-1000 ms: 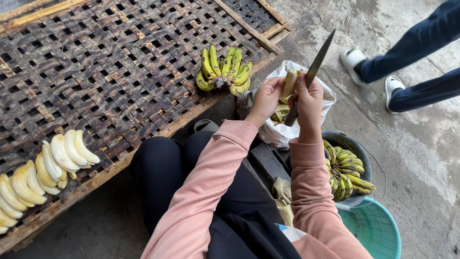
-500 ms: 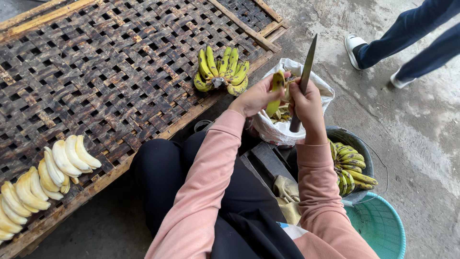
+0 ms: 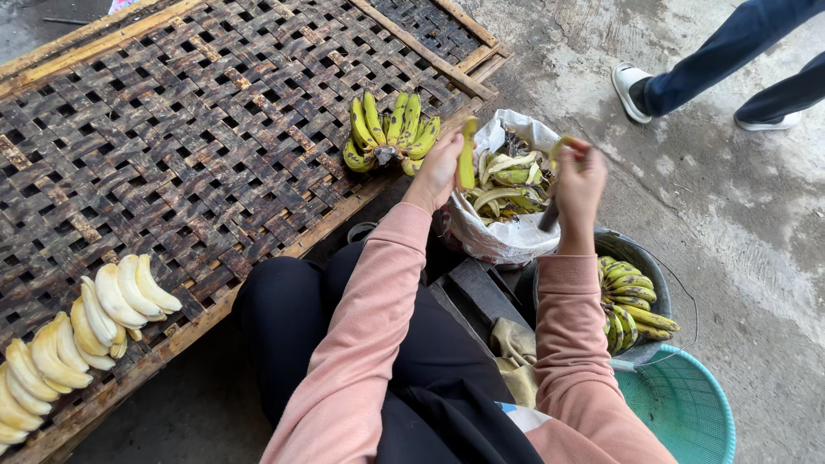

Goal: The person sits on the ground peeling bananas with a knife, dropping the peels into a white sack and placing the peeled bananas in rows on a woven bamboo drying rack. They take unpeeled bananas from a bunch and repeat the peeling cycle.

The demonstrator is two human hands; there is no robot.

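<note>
At the near left, peeled bananas [image 3: 82,331], pale cream and smooth, lie in overlapping rows on the woven bamboo rack [image 3: 198,129], whose open lattice of dark, weathered strips lets air pass beneath the fruit; the placement reads as laid out for drying. Further right, at the rack's far edge, a bunch of unpeeled green-yellow bananas [image 3: 391,129] rests stalk-down, within easy reach. The left hand [image 3: 438,172] is clamped on a single green banana [image 3: 467,155], held upright just above the white plastic bag [image 3: 498,236], so that trimmings would fall into the bag, which already holds limp strips of peel [image 3: 507,176]. The right hand [image 3: 577,185] is closed around a dark knife handle [image 3: 548,215]; the blade is blurred and cannot be made out. The two hands stand apart. Near right, a dark round bucket [image 3: 640,258] holds more unpeeled bananas, beside a teal mesh basket [image 3: 683,408]. A bystander's shoes [image 3: 632,86] stand on the rough concrete floor [image 3: 739,223].
</note>
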